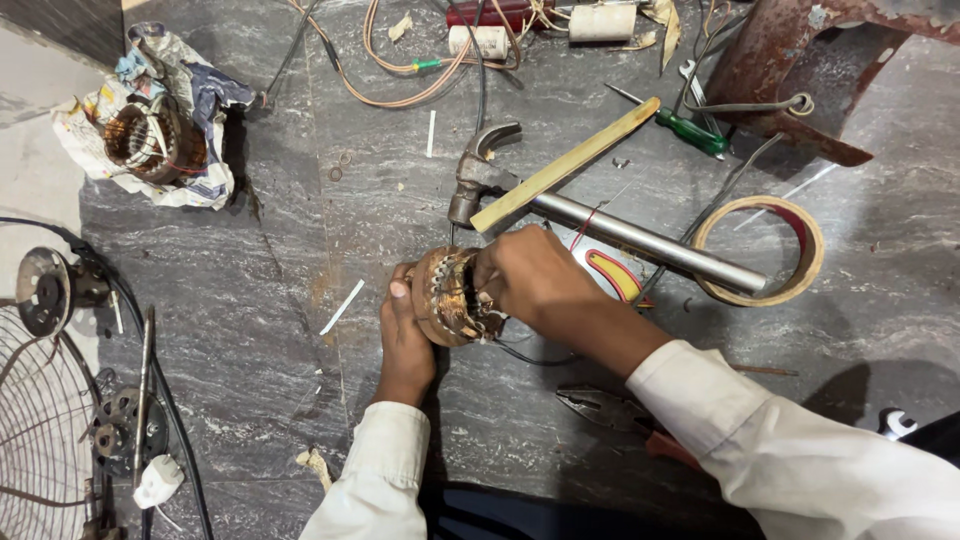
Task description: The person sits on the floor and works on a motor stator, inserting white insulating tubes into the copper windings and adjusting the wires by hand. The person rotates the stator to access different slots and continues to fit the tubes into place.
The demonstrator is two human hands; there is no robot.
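A round motor stator (447, 296) with copper windings stands on edge on the grey stone floor (250, 300). My left hand (404, 335) cups it from the left and below, thumb against its rim. My right hand (530, 278) covers its right side, fingers pressed into the windings. Thin black wires (530, 356) trail out under the right wrist. Both arms wear white sleeves.
A claw hammer (600, 228) with a steel handle and a wooden stick (565, 165) lie just behind. A tape roll (760, 250), green screwdriver (690, 130), pliers (605, 408), a second stator on paper (150, 140), fan guard (40, 430) and cables surround the spot.
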